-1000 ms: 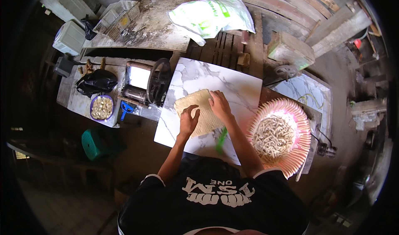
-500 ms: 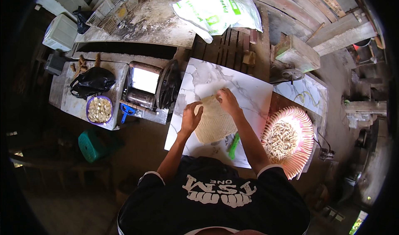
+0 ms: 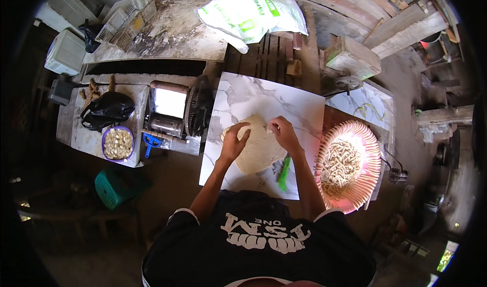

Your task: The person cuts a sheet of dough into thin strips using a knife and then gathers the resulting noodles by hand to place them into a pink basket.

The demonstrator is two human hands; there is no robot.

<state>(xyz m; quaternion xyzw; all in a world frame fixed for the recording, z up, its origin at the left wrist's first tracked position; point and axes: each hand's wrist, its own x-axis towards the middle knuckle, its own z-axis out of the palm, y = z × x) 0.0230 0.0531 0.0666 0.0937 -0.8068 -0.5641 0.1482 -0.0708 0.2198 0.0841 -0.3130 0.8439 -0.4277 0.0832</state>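
A thin, pale sheet of dough (image 3: 258, 152) with a ridged surface lies on a white marble-patterned board (image 3: 299, 107). My left hand (image 3: 234, 141) is over the sheet's left side, thumb and fingers apart and curved downward. At the upper right edge of the sheet is my right hand (image 3: 284, 133), its fingers curled in; whatever is at their tips is too small to make out. A tool with a bright green handle (image 3: 284, 175) rests on the board beside the sheet's lower right edge. Right of the board, a pink ribbed basket (image 3: 373, 157) contains many short pale sticks (image 3: 340, 160).
Left of the board stands a hand-cranked roller machine (image 3: 170, 107). Farther left are a purple bowl of pale pieces (image 3: 118, 144), a black plastic bag (image 3: 109, 109) and a blue scraper (image 3: 151, 144). A white sack (image 3: 253, 15) lies beyond the board; a green stool (image 3: 112, 188) is below left.
Both hands have drawn back slightly from the sheet's far edge. Its far part, formerly under my fingers, now shows between them. The whole view has shifted a little.
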